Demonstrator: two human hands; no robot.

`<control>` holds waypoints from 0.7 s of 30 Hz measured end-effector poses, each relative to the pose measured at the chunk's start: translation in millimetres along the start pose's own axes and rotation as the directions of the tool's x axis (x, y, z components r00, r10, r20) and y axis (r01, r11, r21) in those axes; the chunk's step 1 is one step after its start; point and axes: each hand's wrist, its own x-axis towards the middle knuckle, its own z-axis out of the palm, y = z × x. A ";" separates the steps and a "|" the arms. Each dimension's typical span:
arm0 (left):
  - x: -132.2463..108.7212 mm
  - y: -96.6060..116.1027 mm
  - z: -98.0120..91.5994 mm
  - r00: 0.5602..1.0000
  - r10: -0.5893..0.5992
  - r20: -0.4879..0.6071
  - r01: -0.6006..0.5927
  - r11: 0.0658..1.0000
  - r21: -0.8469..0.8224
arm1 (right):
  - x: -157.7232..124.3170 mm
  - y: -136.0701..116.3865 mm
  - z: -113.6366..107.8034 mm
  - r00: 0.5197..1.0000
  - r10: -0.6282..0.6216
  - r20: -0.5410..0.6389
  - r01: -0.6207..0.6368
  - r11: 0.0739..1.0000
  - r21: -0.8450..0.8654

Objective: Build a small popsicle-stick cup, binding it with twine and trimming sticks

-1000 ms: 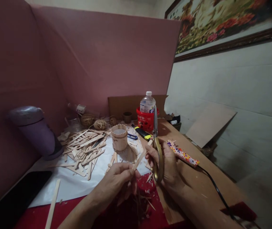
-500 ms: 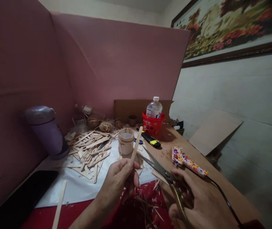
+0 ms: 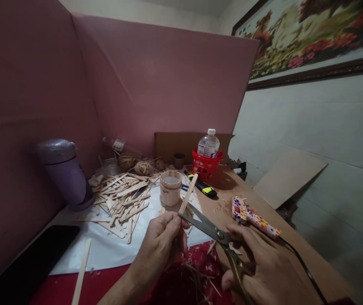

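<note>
My left hand [image 3: 162, 239] is closed on the lower end of a flat wooden stick [image 3: 189, 194], which points up and slightly right. In my right hand [image 3: 258, 262] are metal scissors [image 3: 213, 232] with their blades parted around the stick, just above my left fingertips. Behind the stick stands a small round cup covered in wooden sticks [image 3: 170, 192]. A heap of loose wooden sticks [image 3: 126, 197] lies left of the cup on a white sheet [image 3: 111, 254].
At the left are a purple tumbler [image 3: 65, 173] and a black flat object [image 3: 38, 258]. Further back sit twine balls [image 3: 142, 167] and a red bucket [image 3: 204, 165] with a bottle. A utility knife [image 3: 205, 187] and a flowered glue gun [image 3: 254, 218] with a cord lie right.
The scissors have moved left and down, bringing their blades around the stick near my left fingers. The stick leans a little more to the right.
</note>
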 end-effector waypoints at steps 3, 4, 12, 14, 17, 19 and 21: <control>0.9 0.8 0.1 1.000 -0.001 -0.018 0.000 1.000 -0.018 | 0.8 -3.0 2.1 1.000 0.018 0.007 -0.018 1.000 -0.002; 0.6 1.4 0.5 0.999 -0.008 -0.032 0.007 1.000 -0.015 | 1.9 -4.6 2.2 1.000 0.024 0.017 -0.025 1.000 0.008; -2.2 3.1 -1.5 0.992 -0.020 -0.125 0.018 1.000 -0.013 | 14.1 9.2 -3.6 0.983 0.179 -0.046 -0.175 0.982 0.073; -0.6 2.5 -5.1 0.991 0.000 -0.135 0.000 1.000 -0.005 | 10.1 11.6 -3.8 0.987 0.143 -0.078 -0.140 0.989 0.052; 1.0 1.8 -7.4 0.990 0.028 -0.141 -0.027 1.000 0.010 | 0.5 6.2 -0.4 0.998 0.070 0.005 -0.070 0.996 0.059; 1.2 1.3 -6.5 0.990 0.046 -0.133 -0.042 0.999 0.033 | -4.4 0.8 3.7 0.998 0.043 0.039 -0.046 0.995 0.085; 1.2 0.7 -4.8 0.991 0.059 -0.120 -0.052 0.997 0.060 | -6.6 -2.3 8.3 0.999 0.026 0.048 -0.030 0.995 0.097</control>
